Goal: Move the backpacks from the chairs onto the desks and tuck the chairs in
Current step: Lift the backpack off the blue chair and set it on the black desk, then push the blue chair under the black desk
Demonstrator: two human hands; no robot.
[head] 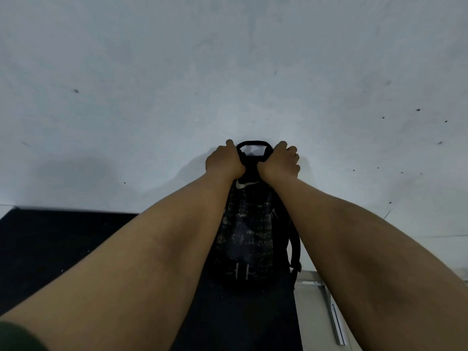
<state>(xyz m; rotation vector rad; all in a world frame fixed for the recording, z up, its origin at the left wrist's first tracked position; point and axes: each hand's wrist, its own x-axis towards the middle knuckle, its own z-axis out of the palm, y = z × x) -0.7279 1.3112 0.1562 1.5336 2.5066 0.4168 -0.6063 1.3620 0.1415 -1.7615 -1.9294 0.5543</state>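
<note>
— What sort of room is this?

— Hard to pin down. A plain indoor room, maybe a classroom or office. The pale painted wall [228,59] fills everything from nine o'clock round to three, bare apart from small dark specks and scuffs.

— Any furniture?

— A flat black surface [50,244] at eight o'clock, butted against the wall, reads like a desk top. At four o'clock a pale metal frame [329,305] runs down over a light floor. A black backpack [250,231] at the centre suits a study or work room.
</note>
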